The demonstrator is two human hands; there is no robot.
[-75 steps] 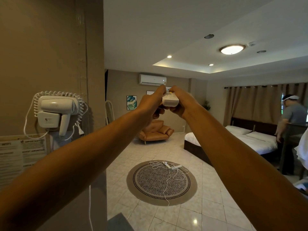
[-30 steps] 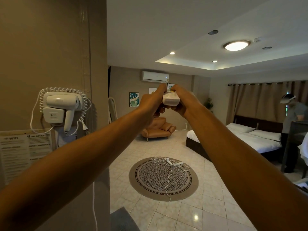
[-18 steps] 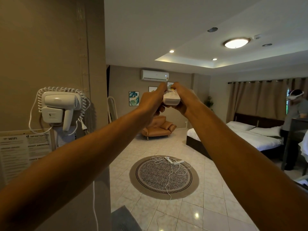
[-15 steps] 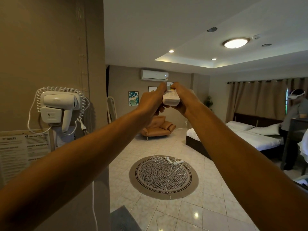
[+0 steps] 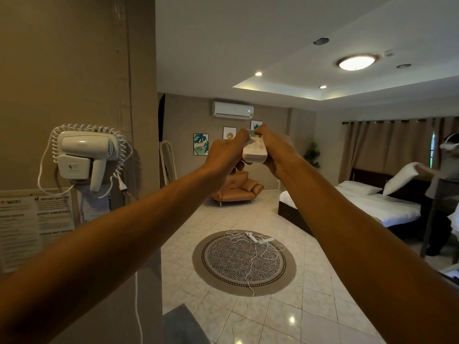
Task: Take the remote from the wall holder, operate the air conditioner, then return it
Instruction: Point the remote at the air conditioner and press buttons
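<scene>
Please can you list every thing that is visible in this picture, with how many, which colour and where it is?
remote: 1, white, held up between both hands, centre
air conditioner: 1, white, high on far wall
hair dryer: 1, white, mounted on near left wall
notice sheets: several, pale, under the hair dryer
framed pictures: 3, leaf prints, far wall
armchair: 1, tan, below the pictures
round rug: 1, beige and patterned, floor
cable: 1 tangle, white, on the rug
bed: 1, white bedding, right
curtains: brown, right wall
other person: 1, right edge, lifting a pillow
left hand: 1, on the remote
right hand: 1, on the remote
</scene>
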